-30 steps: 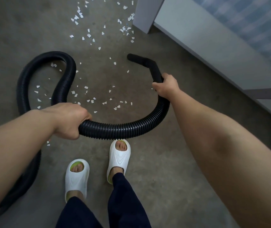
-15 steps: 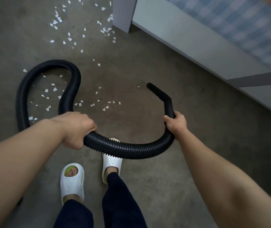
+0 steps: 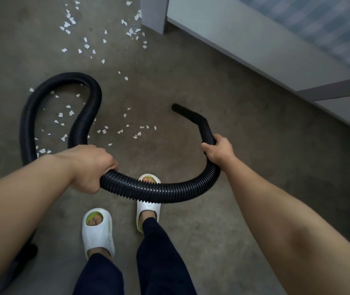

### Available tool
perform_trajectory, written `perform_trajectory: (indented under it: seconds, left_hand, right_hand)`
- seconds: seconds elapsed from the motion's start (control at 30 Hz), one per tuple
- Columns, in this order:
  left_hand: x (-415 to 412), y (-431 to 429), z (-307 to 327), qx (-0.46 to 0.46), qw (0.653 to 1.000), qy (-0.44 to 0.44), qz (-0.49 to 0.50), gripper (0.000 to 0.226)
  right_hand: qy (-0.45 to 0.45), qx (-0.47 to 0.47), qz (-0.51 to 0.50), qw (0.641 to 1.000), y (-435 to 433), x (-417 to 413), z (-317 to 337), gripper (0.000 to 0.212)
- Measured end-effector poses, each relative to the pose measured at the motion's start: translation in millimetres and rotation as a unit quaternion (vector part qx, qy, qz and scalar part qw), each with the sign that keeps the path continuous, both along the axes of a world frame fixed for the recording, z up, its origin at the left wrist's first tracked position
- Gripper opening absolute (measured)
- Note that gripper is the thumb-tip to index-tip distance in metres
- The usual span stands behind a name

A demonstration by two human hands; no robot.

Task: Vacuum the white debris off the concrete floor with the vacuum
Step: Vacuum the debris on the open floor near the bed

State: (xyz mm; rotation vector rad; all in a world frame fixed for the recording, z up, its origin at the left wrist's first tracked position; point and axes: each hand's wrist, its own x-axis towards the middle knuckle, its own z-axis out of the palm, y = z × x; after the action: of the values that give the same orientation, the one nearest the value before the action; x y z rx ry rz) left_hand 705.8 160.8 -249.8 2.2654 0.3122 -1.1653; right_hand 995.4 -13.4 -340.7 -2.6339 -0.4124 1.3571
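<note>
A black ribbed vacuum hose (image 3: 159,191) loops across the concrete floor (image 3: 191,86) and ends in a smooth bent nozzle (image 3: 193,117). My right hand (image 3: 219,149) grips the nozzle's base, and the tip points left, just above the floor. My left hand (image 3: 91,165) holds the hose further back. White debris (image 3: 106,130) lies scattered left of the nozzle tip and inside the hose loop. More white scraps (image 3: 84,41) lie further off, toward the top.
A grey bed frame (image 3: 244,39) with a leg (image 3: 152,13) runs along the top right, with checked bedding (image 3: 323,18) on it. My feet in white slippers (image 3: 98,231) stand under the hose. A dark object (image 3: 24,255), partly hidden, sits at lower left.
My right hand has drawn the nozzle back toward me, away from the bed leg. The scraps that lay near the tip before are gone. My left hand keeps its grip.
</note>
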Motion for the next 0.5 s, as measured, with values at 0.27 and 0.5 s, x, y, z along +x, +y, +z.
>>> perform_trajectory:
  seconds: [0.27,0.5]
  left_hand:
    - [-28,-13,4,-0.027,0.998,0.031,-0.038,0.007]
    - [-76,-12,11,-0.025,0.997,0.041,-0.054,0.006]
  right_hand:
    - [0.055,-0.039,0.075,0.995,-20,-48,11,0.027]
    - [0.073,-0.027,0.095,0.992,-14,-106,12,0.024]
